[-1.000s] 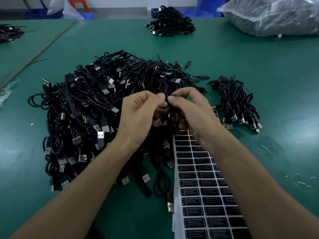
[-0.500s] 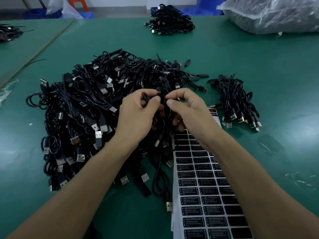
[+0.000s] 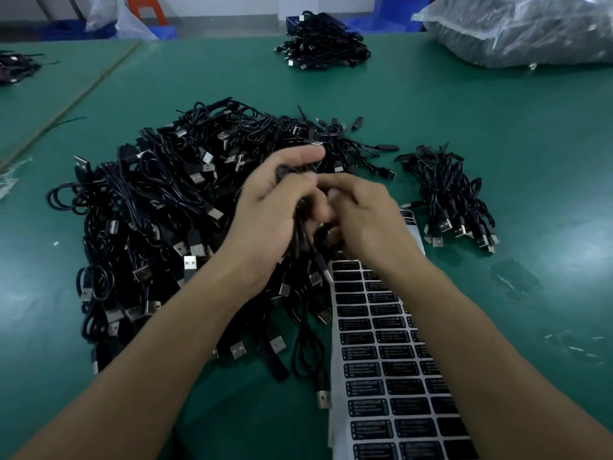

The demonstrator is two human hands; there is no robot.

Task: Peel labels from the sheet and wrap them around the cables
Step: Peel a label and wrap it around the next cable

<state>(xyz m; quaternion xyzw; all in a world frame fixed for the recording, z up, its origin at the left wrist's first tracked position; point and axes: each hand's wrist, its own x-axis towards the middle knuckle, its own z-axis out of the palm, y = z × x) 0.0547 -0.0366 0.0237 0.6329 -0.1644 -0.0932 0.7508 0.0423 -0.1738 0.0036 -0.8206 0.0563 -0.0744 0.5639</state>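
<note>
The left hand (image 3: 272, 210) grips a thin black cable (image 3: 300, 242) just beyond the far end of the label sheet (image 3: 381, 360). The right hand (image 3: 361, 217) beside it is blurred, so I cannot tell its grip.

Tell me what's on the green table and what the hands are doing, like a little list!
Surface: green table
Middle-left: big pile of USB cables
Right of the hands: small cable bundle
Far edge: far cable pile
Far right corner: plastic bag
Near, under the right forearm: label sheet, black labels on white backing
Left hand: grips one black cable above the big pile
Right hand: fingers curled by that cable; blurred, grip unclear
</note>
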